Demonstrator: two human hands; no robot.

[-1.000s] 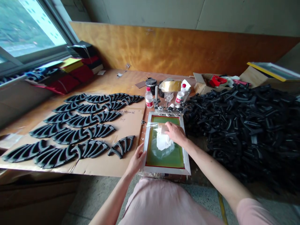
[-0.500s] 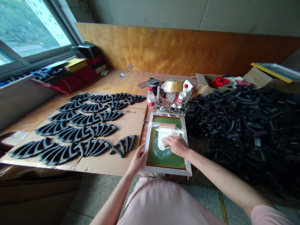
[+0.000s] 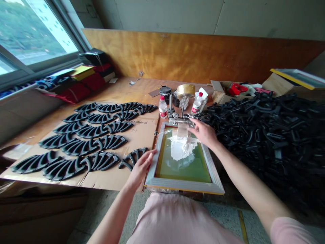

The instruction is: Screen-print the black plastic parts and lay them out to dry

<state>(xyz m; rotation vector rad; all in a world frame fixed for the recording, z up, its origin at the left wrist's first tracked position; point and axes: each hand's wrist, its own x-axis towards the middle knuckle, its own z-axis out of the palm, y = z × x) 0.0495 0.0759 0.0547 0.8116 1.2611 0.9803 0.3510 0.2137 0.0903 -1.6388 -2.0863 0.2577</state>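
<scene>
A silver-framed printing screen [image 3: 213, 174] with green mesh lies in front of me, hinged to a metal clamp [image 3: 177, 120] at its far edge, and its near edge is tilted up. White ink [image 3: 181, 150] is smeared on the mesh. My left hand [image 3: 139, 166] grips the frame's left rail. My right hand [image 3: 204, 133] is at the far right corner, fingers closed on the end of a pale squeegee [image 3: 182, 130] that stands at the top of the mesh. A black ribbed plastic part [image 3: 133, 156] lies just left of the frame.
Several black ribbed parts [image 3: 83, 142] lie in rows on a cardboard sheet [image 3: 142, 134] to the left. A big heap of black parts [image 3: 266, 128] fills the right. Two small bottles [image 3: 163, 107], a black jar [image 3: 165, 90] and a tape roll [image 3: 185, 90] stand behind the clamp.
My right hand drew the squeegee toward me and then went back to the far edge. My left hand has lifted the frame's near edge, so the screen now tilts up.
</scene>
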